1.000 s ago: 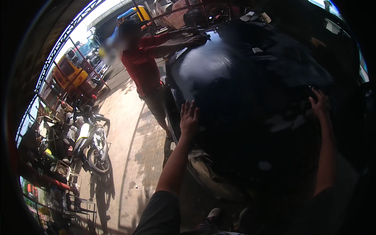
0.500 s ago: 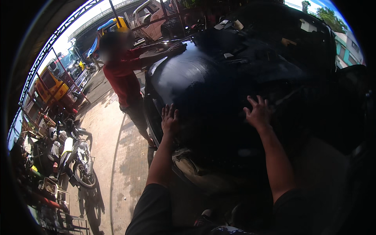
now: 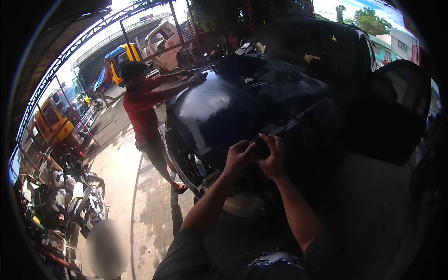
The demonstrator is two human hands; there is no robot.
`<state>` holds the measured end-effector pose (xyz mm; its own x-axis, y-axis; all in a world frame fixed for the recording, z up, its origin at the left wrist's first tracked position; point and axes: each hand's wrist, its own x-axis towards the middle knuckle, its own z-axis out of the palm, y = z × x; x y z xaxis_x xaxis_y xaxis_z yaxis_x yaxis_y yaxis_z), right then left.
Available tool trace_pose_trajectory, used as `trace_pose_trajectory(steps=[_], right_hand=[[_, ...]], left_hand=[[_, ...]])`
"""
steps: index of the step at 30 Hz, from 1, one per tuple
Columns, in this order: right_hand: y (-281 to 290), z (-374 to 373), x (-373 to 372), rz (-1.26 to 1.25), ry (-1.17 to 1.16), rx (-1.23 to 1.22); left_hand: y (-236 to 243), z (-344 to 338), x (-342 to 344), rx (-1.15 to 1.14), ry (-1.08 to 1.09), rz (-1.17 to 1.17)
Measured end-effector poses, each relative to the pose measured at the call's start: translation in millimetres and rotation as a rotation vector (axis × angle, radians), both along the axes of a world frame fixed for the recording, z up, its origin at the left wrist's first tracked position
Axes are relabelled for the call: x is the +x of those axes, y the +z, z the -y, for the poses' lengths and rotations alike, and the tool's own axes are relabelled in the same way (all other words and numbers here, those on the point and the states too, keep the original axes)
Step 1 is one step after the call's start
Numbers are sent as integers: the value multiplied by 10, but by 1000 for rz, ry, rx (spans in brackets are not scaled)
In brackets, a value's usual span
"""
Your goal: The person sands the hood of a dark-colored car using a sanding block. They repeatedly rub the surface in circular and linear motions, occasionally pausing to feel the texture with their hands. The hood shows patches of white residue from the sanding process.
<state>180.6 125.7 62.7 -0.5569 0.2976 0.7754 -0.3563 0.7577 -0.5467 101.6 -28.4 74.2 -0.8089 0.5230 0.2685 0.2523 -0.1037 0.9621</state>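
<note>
My left hand (image 3: 239, 157) and my right hand (image 3: 272, 156) are close together over the near part of a glossy dark car hood (image 3: 226, 109). Their fingers are curled around something small and dark between them, which I cannot make out. Across from them, at the hood's left edge, a person in a red shirt (image 3: 143, 119) leans over with both hands (image 3: 191, 79) on or just above the hood. Below that edge, the open front corner of the car (image 3: 189, 158) shows dark internal parts.
An open car door (image 3: 396, 107) is on the right. Motorcycles and parts (image 3: 70, 196) crowd the left beside the concrete floor (image 3: 151, 205). Yellow vehicle cabs (image 3: 53, 121) stand behind metal framing. Some small items (image 3: 249, 46) lie at the hood's far end.
My hands have come off their spread positions on the hood, drawn together and curled their fingers. The view has shifted, bringing the open door and more of the car into sight.
</note>
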Motion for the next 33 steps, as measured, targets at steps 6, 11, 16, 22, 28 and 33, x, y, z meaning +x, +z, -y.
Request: trace_pose_trajectory(steps=[6,11,16,22,28,33], right_hand=[[24,-232,399,42,443,-778],[-69,-539,652,13,790,-1532],[-177,-854,977,15,891,-1625],[-194,-1014,1132,-208,756,-1618],[-421,-859,838,-143,812,-1285],[-570,-601,692,-148,775,-1408]], left_hand=[[158,-115,95,-55,-57,76],[221,-461,51,-94,32,-127],[289,-673,-10,-175,61,-234],[570,-763,36,24,-72,-65],[569,-1101,477,-94,141,-420],[114,-1175,967,-295,135,-450]])
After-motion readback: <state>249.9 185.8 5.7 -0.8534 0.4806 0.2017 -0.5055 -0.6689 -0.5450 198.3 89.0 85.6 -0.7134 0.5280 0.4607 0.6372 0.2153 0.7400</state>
